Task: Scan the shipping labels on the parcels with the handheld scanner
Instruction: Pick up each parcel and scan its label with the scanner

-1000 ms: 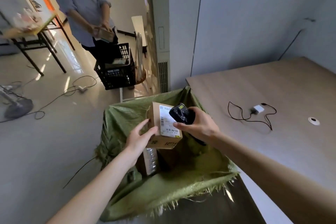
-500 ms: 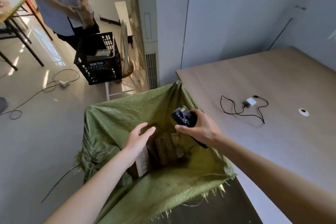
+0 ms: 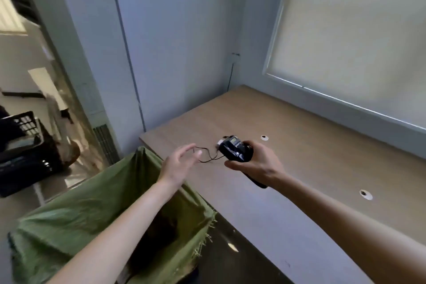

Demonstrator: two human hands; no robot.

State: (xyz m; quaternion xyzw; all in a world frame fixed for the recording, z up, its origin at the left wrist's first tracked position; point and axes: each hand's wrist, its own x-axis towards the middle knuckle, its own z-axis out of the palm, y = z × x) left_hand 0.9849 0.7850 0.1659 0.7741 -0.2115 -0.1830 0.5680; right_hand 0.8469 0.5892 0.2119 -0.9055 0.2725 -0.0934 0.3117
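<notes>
Right hand grips black handheld scanner over the wooden table, left hand empty with fingers loosely spread above green woven sack, its dark interior contents unclear, black crate far left.

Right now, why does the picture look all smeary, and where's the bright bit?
Head view: the whole frame is softly motion-blurred, most on the left hand, whose fingers smear; the scanner in the right hand is a bit sharper. The window blind glows brightest, and straight wall lines bend from the wide lens.
</notes>
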